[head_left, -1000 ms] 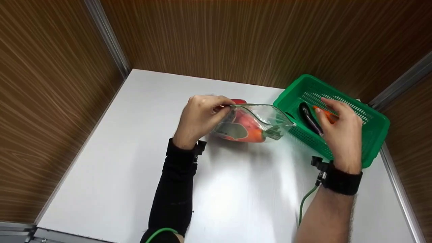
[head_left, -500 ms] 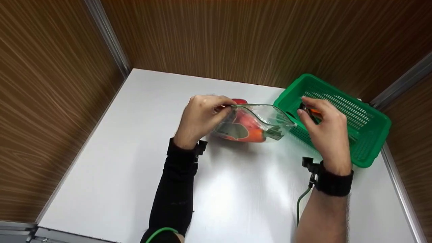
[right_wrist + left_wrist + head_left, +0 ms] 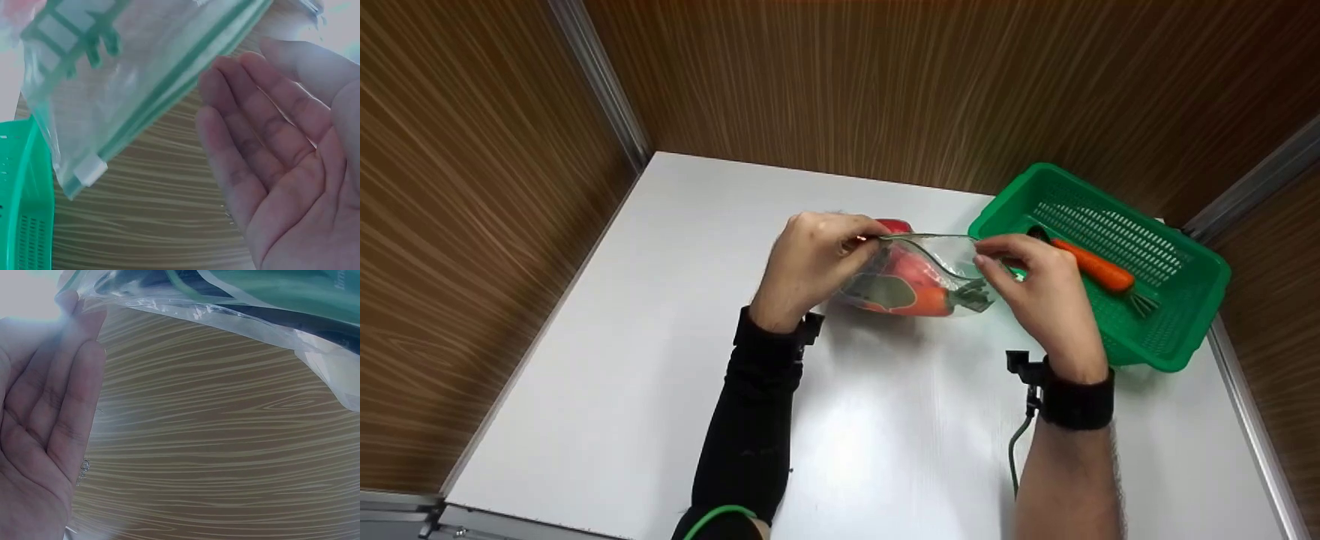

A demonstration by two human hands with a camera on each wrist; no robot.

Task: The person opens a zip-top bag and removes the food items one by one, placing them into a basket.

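The clear zip bag (image 3: 919, 274) lies on the white table (image 3: 660, 360) just left of the green basket (image 3: 1177, 300), its long axis across the table and its open mouth facing up, toward the person. The left hand (image 3: 810, 259) pinches the left end of the mouth rim, and the right hand (image 3: 1039, 289) has its fingertips closed at the right end, probably to keep the mouth spread open. Inside the bag are red vegetables (image 3: 911, 274); a carrot (image 3: 1091, 266) lies in the basket.

Left hand (image 3: 810, 262) pinching, right hand (image 3: 1039, 289) pinching.
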